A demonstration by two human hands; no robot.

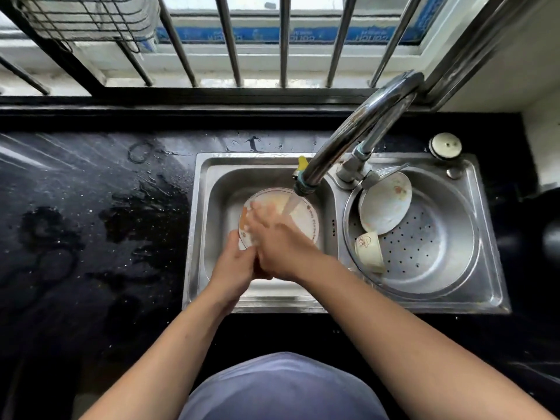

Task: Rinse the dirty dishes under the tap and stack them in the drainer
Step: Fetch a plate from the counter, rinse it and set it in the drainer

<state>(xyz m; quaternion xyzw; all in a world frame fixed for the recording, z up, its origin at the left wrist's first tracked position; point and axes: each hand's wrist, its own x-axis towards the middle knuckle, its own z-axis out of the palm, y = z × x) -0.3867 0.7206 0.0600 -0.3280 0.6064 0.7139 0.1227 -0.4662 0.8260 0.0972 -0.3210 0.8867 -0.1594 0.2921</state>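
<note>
Two basins sit in the wet black desk (91, 207). In the left basin (218, 183), one plate (306, 219) lies under the running tap (348, 137). The left hand (235, 265) grips the plate's near rim; the right hand (272, 237) lies open, fingers blurred, on its face. Right of the hands, the round drainer (439, 262) holds two things: one stained plate (385, 204) leaning on its wall and one cup (369, 250) on its side.

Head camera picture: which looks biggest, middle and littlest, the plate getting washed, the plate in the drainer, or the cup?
1. Plate under the tap, slightly; the hands hide part of it.
2. Plate in the drainer, nearly alike.
3. Cup, clearly smallest.
</note>
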